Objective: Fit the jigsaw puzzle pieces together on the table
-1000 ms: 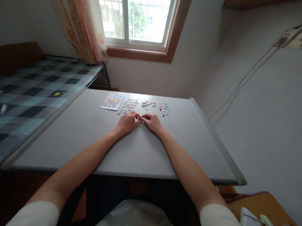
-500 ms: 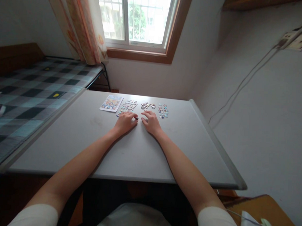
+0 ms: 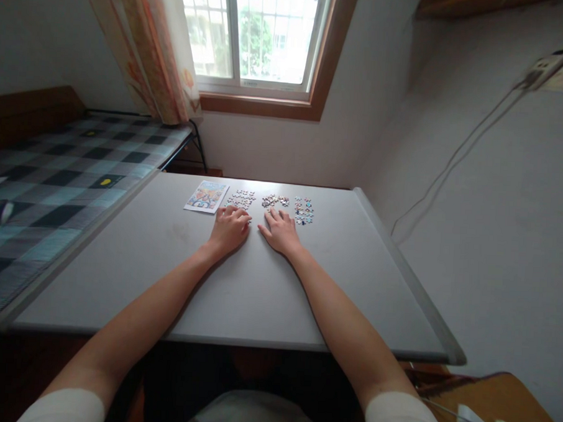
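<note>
My left hand rests on the table with its fingers bent and drawn together, at the near edge of the left group of jigsaw puzzle pieces. A small puzzle piece shows faintly at its fingertips; the hand hides most of it and the nearest pieces of that group. Lying palm down with fingers spread, my right hand holds nothing. Its fingertips reach the near side of the middle heap of puzzle pieces. Right of that hand, more puzzle pieces lie spaced out in rows.
A printed picture sheet lies left of the pieces on the white table. A bed with a checked cover stands along the left side. At the lower right is a wooden stool or chair with items on it. A cable hangs down the right wall.
My left hand has shifted slightly left, and the dark piece that showed between thumb and fingers is now mostly hidden. My right hand has flattened, its fingers now reaching the middle heap.
</note>
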Demonstrator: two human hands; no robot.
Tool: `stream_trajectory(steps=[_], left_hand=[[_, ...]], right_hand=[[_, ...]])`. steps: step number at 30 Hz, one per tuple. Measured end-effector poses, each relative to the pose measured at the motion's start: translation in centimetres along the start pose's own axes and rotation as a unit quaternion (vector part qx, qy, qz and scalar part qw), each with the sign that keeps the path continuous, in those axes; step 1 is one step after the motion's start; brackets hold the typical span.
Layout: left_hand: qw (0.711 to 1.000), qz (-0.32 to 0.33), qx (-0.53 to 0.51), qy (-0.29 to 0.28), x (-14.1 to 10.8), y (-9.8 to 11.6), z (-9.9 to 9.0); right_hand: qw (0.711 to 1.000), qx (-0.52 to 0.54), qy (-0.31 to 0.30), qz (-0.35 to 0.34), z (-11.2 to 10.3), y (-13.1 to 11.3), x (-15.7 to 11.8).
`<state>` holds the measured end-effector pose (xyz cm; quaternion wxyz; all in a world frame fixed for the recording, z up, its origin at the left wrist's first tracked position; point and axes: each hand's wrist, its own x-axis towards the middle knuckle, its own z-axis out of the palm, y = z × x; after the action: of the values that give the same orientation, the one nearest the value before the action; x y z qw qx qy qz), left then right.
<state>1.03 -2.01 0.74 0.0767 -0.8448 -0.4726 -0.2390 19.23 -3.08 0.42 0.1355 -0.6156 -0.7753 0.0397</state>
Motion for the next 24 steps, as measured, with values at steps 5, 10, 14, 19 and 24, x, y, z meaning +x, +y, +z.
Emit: stream_trajectory(steps=[5, 10, 14, 19, 24], left_hand=[[1.0, 0.013, 0.007, -0.017, -0.2, 0.6, -0.2], [1.0, 0.005, 0.01, -0.001, -0.2, 0.3, -0.2], [0.998, 0.04, -0.046, -0.01, -0.4, 0.2, -0.2], [0.984, 0.04, -0.154, -0.081, -0.8, 0.7, 0.1], [0.978, 0.041, -0.18, -0.095, -1.0, 0.7, 0.4]], right_hand=[[0.999, 0.011, 0.032, -0.001, 0.0, 0.2, -0.1], [0.998, 0.017, 0.065, 0.007, 0.2, 0.4, 0.1], [0.995, 0.045, 0.078, 0.05, 0.3, 0.5, 0.2], [0.987, 0.113, 0.072, 0.084, 0.4, 1.1, 0.4], [0.982, 0.153, 0.064, 0.095, 0.1, 1.5, 0.5]])
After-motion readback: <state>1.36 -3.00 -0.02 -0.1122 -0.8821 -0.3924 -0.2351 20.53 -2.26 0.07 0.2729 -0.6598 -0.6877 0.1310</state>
